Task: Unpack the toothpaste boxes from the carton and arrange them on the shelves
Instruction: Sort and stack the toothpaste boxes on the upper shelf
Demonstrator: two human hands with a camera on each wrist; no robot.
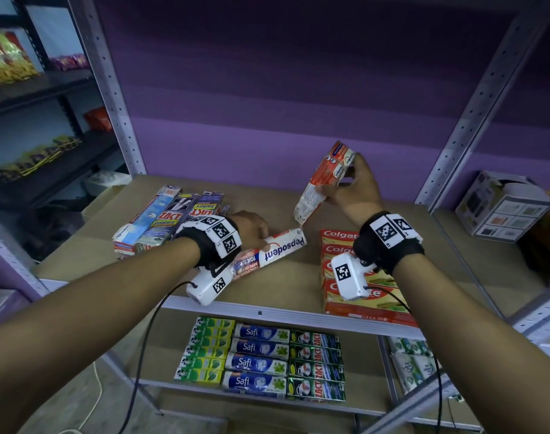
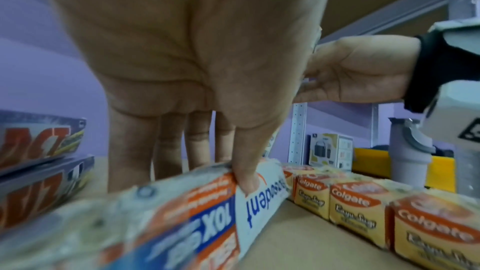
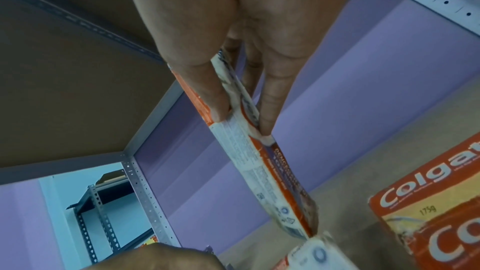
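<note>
Fingers and thumb of the left hand (image 1: 251, 228) grasp a long white-and-orange cardboard Pepsodent box (image 1: 269, 254) lying on the tan shelf board (image 1: 273, 286), just left of the red Colgate box row (image 1: 361, 278). Above that row, the right hand (image 1: 353, 186) pinches a tilted orange-and-white box (image 1: 322, 180).
</note>
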